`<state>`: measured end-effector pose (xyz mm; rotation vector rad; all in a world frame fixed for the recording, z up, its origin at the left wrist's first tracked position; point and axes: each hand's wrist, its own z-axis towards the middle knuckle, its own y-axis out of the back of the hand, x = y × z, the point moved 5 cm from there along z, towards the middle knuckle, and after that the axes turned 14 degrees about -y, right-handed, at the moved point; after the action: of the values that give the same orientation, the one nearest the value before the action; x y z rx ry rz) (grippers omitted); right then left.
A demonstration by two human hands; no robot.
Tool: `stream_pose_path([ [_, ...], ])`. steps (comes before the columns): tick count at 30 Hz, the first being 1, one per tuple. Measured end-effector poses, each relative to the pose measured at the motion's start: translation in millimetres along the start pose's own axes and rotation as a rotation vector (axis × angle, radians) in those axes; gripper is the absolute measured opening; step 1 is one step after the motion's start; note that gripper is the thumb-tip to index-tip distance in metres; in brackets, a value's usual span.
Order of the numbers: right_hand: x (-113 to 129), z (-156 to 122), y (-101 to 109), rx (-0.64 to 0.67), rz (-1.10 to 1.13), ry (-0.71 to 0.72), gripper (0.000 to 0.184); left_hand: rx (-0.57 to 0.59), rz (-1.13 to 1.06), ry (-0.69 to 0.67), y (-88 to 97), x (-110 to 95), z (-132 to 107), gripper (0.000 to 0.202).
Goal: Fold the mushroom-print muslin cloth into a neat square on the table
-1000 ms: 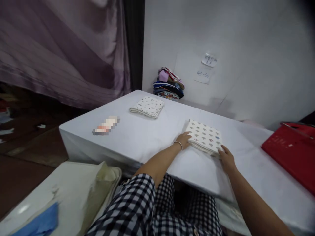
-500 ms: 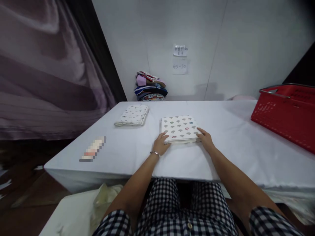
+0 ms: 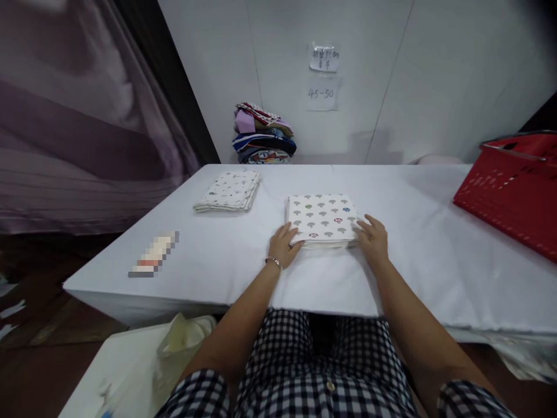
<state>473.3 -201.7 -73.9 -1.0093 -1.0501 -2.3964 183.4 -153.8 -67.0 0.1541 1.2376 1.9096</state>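
Note:
A white folded cloth (image 3: pixel 322 218) printed with grey mushrooms and a few coloured ones lies on the white-covered table in front of me. My left hand (image 3: pixel 284 246) is at its near left corner, fingers along the side and thumb at the front edge, closed lightly on that corner. At the near right corner, my right hand (image 3: pixel 373 238) touches the cloth's edge with its fingers stretched out and slightly apart; its thumb is hard to make out. Farther left lies a second folded cloth (image 3: pixel 229 190) with a small scattered print, apart from both hands.
A red plastic basket (image 3: pixel 513 203) stands on the table's right side. Several folded fabrics (image 3: pixel 264 134) are stacked by the wall at the back. A blurred-out flat object (image 3: pixel 154 254) lies at the left. Below the table's left front is a white surface with a bag (image 3: pixel 180 342).
The view has tilted down a little. My right hand has shifted slightly outward along the cloth's right edge, its fingers lying less over the top. My left hand stays at its corner.

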Motion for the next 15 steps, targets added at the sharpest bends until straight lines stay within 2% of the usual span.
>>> stream_pose_path([
  [3,27.7,-8.2,-4.2,0.105,-0.044,0.242,0.026,-0.014,0.076,-0.159,3.8,-11.5,-1.0,0.039],
  [5,43.0,-15.9,-10.8,0.201,-0.082,0.329,0.024,0.016,0.075,-0.243,1.7,-16.8,-0.6,0.031],
  [9,61.1,-28.5,-23.6,0.33,-0.155,0.408,0.025,0.048,0.086,-0.211,-3.6,-14.1,2.8,0.025],
  [15,60.2,-31.7,-32.9,0.316,-0.16,0.424,0.027,0.054,0.091,-0.187,-4.2,-13.9,3.6,0.025],
])
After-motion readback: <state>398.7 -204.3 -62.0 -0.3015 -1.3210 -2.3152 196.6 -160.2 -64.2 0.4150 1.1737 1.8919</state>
